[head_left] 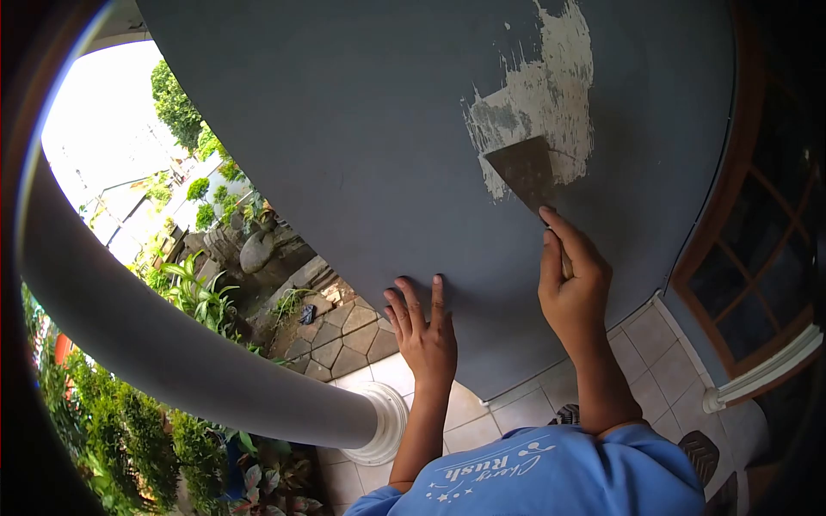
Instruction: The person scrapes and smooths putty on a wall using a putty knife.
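Observation:
My right hand [578, 273] is closed around the handle of a putty knife [527, 168], index finger stretched along it toward the blade. The blade's wide edge lies against a rough whitish patch [551, 95] on the grey wall [361, 129]. Streaks run along the patch's ragged borders, and greyer spots show within it. Lower on the wall and to the left, my left hand [423, 335] rests with fingers spread and fingertips on the surface, holding nothing. Most of the knife's handle is hidden by my right hand.
A thick grey column [215, 361] with a white ringed base [379, 421] stands at the left. Beyond it are garden plants [129, 430] and stone paving [344, 335]. Pale floor tiles [645, 335] lie below. A wood-framed window [748, 267] is at the right.

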The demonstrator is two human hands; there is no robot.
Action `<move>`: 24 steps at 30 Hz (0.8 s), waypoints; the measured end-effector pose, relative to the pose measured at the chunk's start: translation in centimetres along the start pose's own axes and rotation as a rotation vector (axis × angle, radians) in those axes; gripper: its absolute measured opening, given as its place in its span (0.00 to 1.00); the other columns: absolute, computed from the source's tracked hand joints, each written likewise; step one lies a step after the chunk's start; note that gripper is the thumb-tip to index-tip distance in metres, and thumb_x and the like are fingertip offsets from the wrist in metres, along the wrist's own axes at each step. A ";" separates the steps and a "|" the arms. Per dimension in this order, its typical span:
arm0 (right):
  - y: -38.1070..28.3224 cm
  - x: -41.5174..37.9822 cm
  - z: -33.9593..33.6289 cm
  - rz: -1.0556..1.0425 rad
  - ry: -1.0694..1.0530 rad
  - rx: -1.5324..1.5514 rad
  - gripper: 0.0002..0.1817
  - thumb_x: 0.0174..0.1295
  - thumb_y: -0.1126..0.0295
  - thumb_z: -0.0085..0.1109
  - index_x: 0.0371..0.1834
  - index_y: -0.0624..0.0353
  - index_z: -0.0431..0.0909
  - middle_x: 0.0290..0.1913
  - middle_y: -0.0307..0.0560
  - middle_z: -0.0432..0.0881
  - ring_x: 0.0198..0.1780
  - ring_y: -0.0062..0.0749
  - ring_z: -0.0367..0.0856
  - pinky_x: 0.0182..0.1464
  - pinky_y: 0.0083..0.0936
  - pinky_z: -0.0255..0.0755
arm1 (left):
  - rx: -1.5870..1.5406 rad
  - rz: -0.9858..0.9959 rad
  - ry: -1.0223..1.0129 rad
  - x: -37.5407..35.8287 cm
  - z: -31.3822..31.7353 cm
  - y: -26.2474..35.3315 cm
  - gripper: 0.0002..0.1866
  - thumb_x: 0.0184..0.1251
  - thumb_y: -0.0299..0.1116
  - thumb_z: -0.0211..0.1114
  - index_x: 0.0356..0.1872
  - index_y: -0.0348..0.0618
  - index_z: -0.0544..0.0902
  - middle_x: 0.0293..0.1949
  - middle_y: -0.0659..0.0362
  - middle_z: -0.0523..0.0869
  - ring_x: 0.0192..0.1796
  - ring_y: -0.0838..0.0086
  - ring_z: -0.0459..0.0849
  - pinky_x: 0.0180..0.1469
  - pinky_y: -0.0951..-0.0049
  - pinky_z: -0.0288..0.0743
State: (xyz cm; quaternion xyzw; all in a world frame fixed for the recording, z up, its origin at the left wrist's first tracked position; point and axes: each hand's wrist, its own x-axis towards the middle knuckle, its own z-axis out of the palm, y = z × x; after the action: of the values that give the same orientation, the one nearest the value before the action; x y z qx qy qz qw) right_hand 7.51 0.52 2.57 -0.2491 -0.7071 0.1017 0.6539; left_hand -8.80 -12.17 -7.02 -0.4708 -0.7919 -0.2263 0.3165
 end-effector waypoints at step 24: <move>0.4 0.5 0.2 -0.032 0.060 0.056 0.14 0.67 0.77 0.63 0.55 0.56 0.85 0.27 0.45 0.80 0.27 0.35 0.83 0.29 0.29 0.76 | -0.011 -0.029 -0.150 0.4 -2.9 0.8 0.51 0.53 0.34 0.79 0.80 0.66 0.62 0.83 0.43 0.47 0.82 0.37 0.45 0.78 0.38 0.53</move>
State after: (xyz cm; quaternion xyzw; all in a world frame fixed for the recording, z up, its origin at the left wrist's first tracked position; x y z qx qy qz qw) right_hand 7.44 1.20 2.81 -0.2223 -0.6878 0.1035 0.6832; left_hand -7.39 -13.46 -4.72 -0.4764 -0.8190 -0.1991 0.2502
